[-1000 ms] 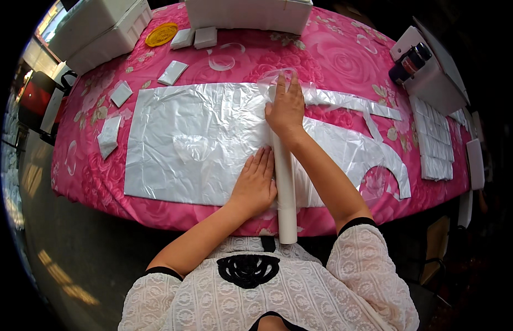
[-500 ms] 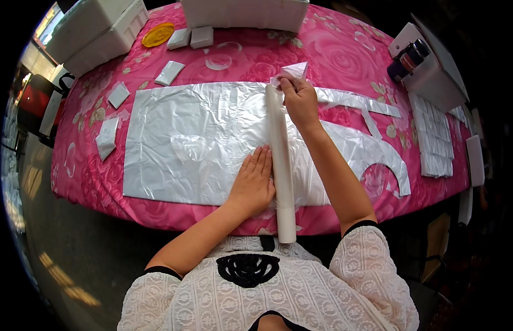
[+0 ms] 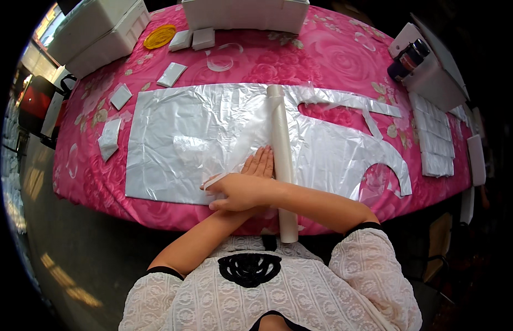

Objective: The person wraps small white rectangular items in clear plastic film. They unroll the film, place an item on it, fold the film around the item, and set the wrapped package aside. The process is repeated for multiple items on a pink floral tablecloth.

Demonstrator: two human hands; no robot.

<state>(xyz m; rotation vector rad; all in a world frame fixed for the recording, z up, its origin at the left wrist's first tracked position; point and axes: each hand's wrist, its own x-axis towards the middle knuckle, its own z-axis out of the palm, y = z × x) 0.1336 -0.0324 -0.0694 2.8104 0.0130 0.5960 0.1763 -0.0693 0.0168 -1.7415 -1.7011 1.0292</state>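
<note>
A thin silvery plastic sheet [image 3: 163, 116] lies spread across the table, with curved cut-outs and strap-like strips at its right end. Across it, pointing towards me, rests a long pale roll [image 3: 282, 138], whose near end overhangs the table edge. My left hand [image 3: 260, 161] is flat on the sheet, fingers stretched out, just left of the roll. Crossing over the left wrist, my right hand [image 3: 242, 192] pinches a bit of thin clear plastic film [image 3: 214, 180]. How far that film runs under my hand is hidden.
Small folded white packets [image 3: 171, 74] lie left and behind the sheet, near a yellow coil [image 3: 159, 36]. White foam boxes [image 3: 245, 15] line the back. At the right are a dark bottle [image 3: 408, 59] and a stack of folded plastic [image 3: 432, 135]. Pink floral cloth covers the table.
My right hand has come from the roll's far end towards me and left, over my left wrist, with thin film in its fingers. My left hand stays pressed on the sheet.
</note>
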